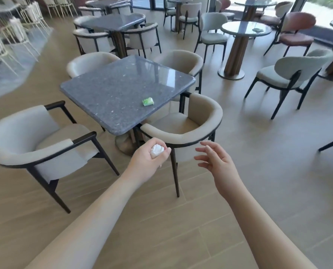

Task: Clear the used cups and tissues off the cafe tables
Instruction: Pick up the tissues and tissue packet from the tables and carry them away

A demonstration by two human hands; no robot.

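My left hand [148, 159] grips a crumpled white tissue [157, 149], held in the air in front of the back of a beige armchair [200, 131]. My right hand [214, 156] hovers beside it, fingers loosely spread, holding nothing. On the square grey stone table [111, 88] beyond the chair lies a small green tissue pack [148, 102], near the table's right front edge. A small green item [257, 29] also lies on the round table [237, 31] at the back right.
Beige armchairs [35, 140] ring the square table on all sides. More tables and grey and reddish chairs [290, 74] fill the room behind and to the right. Wood-look floor [249, 152] lies open to my right.
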